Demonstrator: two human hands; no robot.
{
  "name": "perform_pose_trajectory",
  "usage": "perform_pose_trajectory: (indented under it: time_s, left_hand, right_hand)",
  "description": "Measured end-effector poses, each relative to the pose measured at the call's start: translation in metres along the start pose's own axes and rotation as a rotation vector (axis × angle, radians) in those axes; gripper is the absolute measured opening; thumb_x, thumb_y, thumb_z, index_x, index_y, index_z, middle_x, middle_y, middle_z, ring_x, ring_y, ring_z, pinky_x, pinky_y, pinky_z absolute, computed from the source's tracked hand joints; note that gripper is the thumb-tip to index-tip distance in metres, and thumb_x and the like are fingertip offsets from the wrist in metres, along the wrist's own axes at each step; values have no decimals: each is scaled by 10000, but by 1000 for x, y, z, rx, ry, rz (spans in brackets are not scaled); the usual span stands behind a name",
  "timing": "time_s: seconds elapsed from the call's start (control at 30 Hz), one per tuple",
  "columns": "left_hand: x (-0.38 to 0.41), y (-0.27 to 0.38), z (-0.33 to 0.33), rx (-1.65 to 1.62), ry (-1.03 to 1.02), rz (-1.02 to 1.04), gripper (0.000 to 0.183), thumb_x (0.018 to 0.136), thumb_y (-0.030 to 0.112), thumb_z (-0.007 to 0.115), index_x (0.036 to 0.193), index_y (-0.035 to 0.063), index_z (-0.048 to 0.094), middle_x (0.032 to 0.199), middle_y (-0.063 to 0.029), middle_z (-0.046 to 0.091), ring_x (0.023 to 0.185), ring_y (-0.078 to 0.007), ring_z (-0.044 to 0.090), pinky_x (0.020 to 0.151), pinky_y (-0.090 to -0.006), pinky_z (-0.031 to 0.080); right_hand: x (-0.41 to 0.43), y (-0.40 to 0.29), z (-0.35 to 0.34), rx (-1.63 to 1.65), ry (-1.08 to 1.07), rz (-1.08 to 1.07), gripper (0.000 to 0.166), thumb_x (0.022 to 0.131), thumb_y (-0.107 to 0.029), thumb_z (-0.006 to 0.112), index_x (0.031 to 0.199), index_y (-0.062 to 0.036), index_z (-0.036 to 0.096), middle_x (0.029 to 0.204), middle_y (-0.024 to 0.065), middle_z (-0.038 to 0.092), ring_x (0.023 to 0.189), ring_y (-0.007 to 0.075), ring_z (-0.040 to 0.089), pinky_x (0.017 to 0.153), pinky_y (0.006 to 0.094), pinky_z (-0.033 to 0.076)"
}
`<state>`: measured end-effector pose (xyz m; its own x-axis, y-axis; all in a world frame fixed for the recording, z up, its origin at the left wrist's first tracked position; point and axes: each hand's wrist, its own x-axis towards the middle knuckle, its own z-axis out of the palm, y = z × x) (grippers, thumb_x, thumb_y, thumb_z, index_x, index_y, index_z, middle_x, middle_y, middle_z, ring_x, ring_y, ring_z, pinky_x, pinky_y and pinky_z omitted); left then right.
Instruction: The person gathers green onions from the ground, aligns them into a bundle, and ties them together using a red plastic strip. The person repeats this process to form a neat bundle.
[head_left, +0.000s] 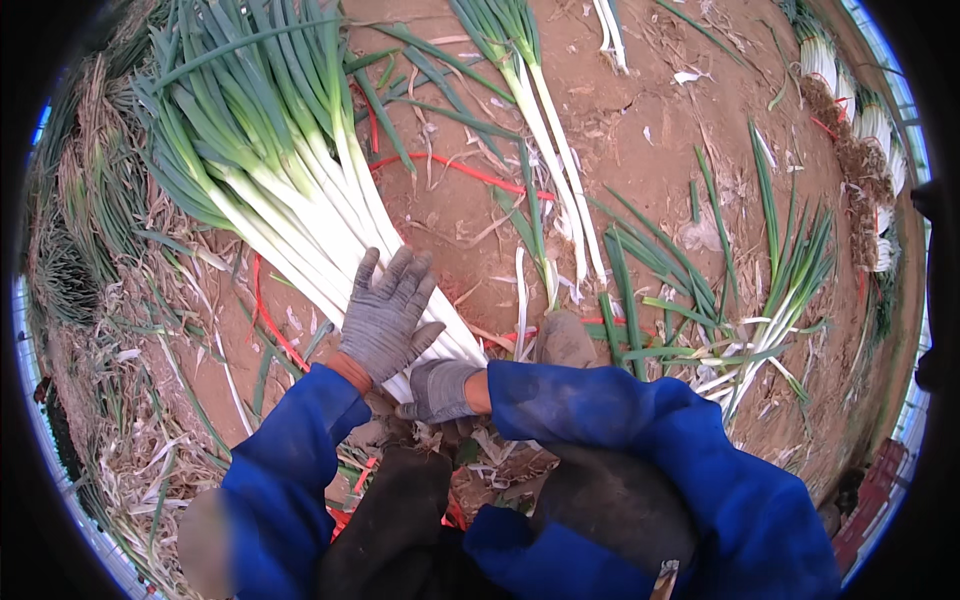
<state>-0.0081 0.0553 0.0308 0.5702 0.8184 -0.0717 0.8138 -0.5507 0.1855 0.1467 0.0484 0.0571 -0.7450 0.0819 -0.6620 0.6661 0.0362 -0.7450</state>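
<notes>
A large bunch of long green onions (300, 187) lies on bare soil, its green leaves fanned toward the upper left and its white stalks converging toward me. My left hand (390, 315), in a grey knit glove, rests palm down across the white stalks with its fingers slightly apart. Beside it, my right hand (446, 390) in a matching glove bends over the lower ends of the stalks. Its fingers are partly hidden, so I cannot tell whether they grip the stalks. The root ends are mostly covered by that hand.
Red plastic tape (480, 176) runs on the soil and under the bunch. Separate green onions (551, 142) lie beyond it. Thinner onions and trimmed leaves (772, 315) are scattered at right. Tied bundles (874, 135) line the far right; piled leafy onions (97, 172) stand left.
</notes>
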Motion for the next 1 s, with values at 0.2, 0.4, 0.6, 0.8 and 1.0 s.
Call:
perform_pose_trajectory:
  time_s: [0.2,0.4,0.6,0.8,1.0]
  left_hand:
    - [-9,-2,-18,-2,-99,-63,723,835,399,633,1422,71,368,1538,-103,319,1451,-301,229,1176,-563,74]
    - [6,1,-9,-28,64,1,703,840,378,646,1427,105,372,1541,-93,319,1455,-291,226,1175,-559,87]
    - [-1,-1,-10,-50,-7,-50,671,851,371,640,1417,112,392,1533,-74,338,1460,-285,214,1181,-543,84]
    - [3,-1,-9,-43,0,-61,644,830,381,650,1378,102,456,1507,-68,383,1453,-288,230,1186,-536,87]
    - [3,1,-11,-49,12,-60,633,829,379,651,1363,97,463,1501,-70,390,1450,-282,238,1182,-546,97]
  right_hand:
    - [-32,66,-53,537,683,-252,332,955,-302,574,1017,20,625,850,109,687,717,156,680,628,296,538]
    - [-67,245,-116,101,1224,508,460,822,-362,676,1160,-54,634,970,164,681,920,328,658,834,426,506]
    - [-53,230,-113,-162,1036,742,735,815,-433,674,1418,-93,426,1401,229,449,1278,360,463,1065,413,379]
    - [-54,250,-130,-105,952,702,635,736,-378,744,1220,-1,581,1178,244,608,1097,386,593,931,428,480]
    - [-107,237,-140,651,922,402,394,814,-267,746,1056,25,641,881,107,664,763,146,624,639,297,499]
